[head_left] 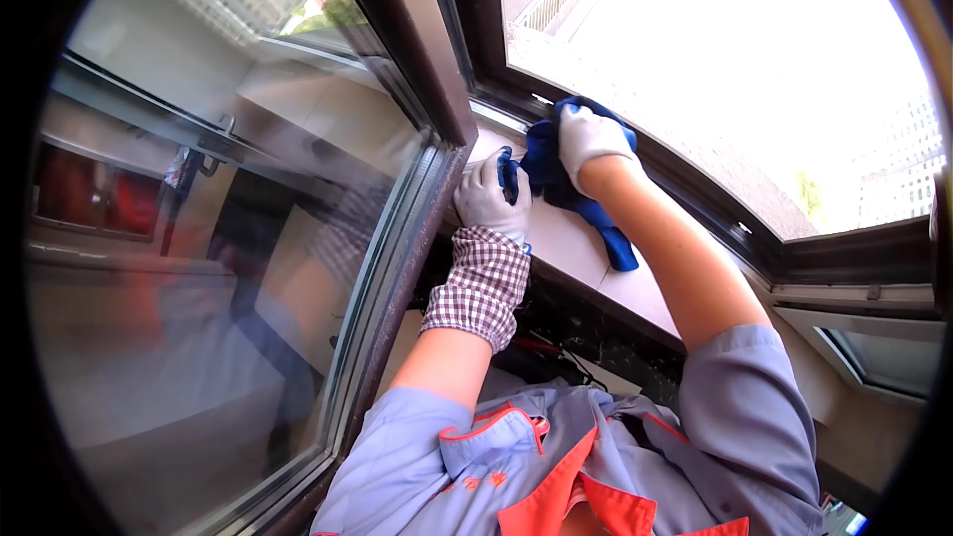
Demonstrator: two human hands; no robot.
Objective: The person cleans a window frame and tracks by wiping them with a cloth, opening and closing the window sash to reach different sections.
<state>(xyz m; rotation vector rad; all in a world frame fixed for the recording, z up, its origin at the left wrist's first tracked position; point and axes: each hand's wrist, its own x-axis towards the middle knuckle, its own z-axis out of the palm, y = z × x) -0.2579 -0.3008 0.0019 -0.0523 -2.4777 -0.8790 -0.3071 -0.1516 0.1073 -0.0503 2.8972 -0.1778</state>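
Note:
My right hand point(593, 144), in a white work glove, is closed on a dark blue cloth point(556, 174) and presses it against the lower rail of the window frame point(685, 179). The cloth's loose end hangs down over the pale tiled sill point(571, 228). To the left, my left hand point(491, 197) wears a white glove with blue on the palm side and a checked cuff. It rests by the sill, close to the window sash, with thumb and fingers apart. Part of its palm side is hidden.
An open, dark-framed glass sash point(437, 169) stands on my left, its pane point(228, 238) reflecting the room. Below the sill runs a dark marbled edge point(571, 313). At the lower right is another small framed panel point(874, 352). Bright outdoors shows beyond the window.

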